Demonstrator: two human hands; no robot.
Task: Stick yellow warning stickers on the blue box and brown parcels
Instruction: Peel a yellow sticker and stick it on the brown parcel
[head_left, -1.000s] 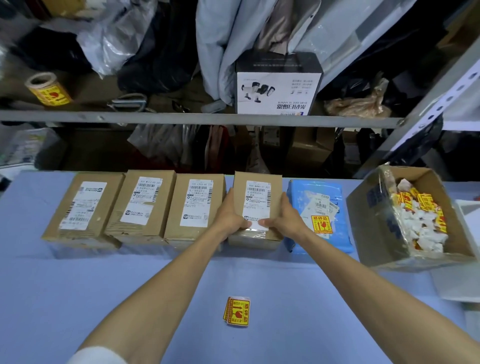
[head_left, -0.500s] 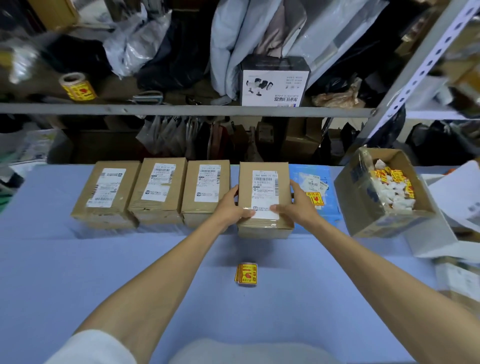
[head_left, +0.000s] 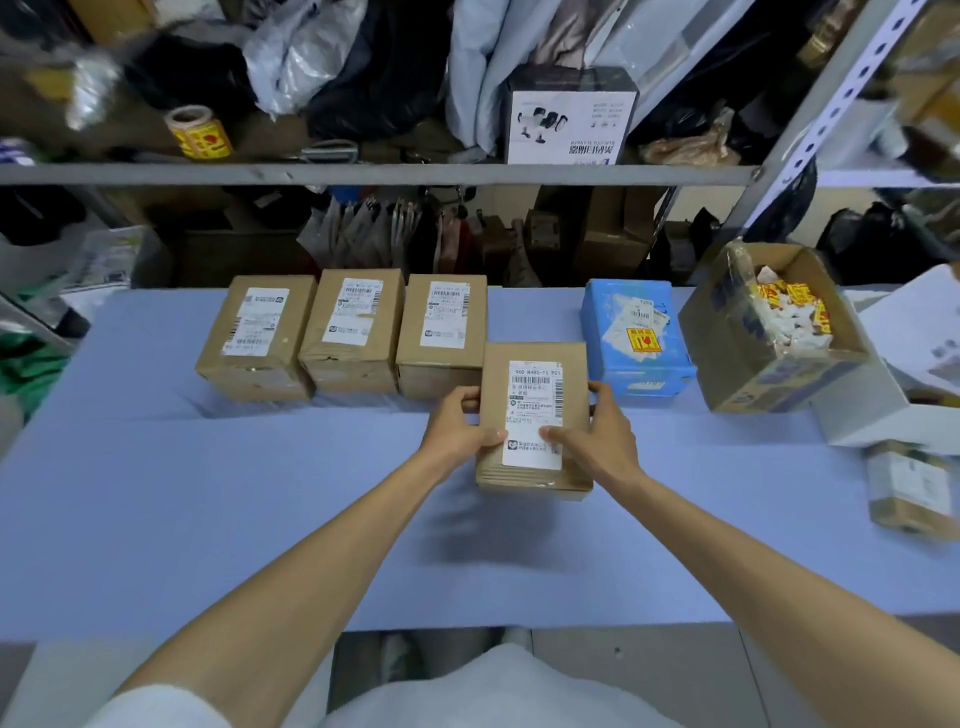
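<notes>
The table (head_left: 208, 493) is covered in a pale blue cloth and runs the full width of the view. Behind it stands a metal rack. Its shelf (head_left: 363, 174) is crowded with plastic bags (head_left: 301, 52), a sticker roll (head_left: 200, 132) and a black-and-white carton (head_left: 569, 119). A perforated post (head_left: 831, 109) slants up at the right. More bags and cardboard sit in the dim space under the shelf.

Three brown parcels (head_left: 353, 332) stand side by side, touching, along the far part of the table, labels up. Right of them, across a gap, lies the blue box (head_left: 634, 332), with a yellow sticker (head_left: 644, 340) on its top.

A fourth parcel (head_left: 535, 415) is in front of that gap, nearer the person. The left hand (head_left: 457, 431) grips its left side and the right hand (head_left: 597, 436) its right side, with the fingers curled round the edges and both thumbs on its white label. Its shadow falls on the cloth below.

Right of the blue box sits an open carton (head_left: 769, 332), tilted, full of white scraps and yellow stickers. Beside it are a white box (head_left: 883, 415) and one more brown parcel, blurred, at the table's right edge (head_left: 906, 488).
</notes>
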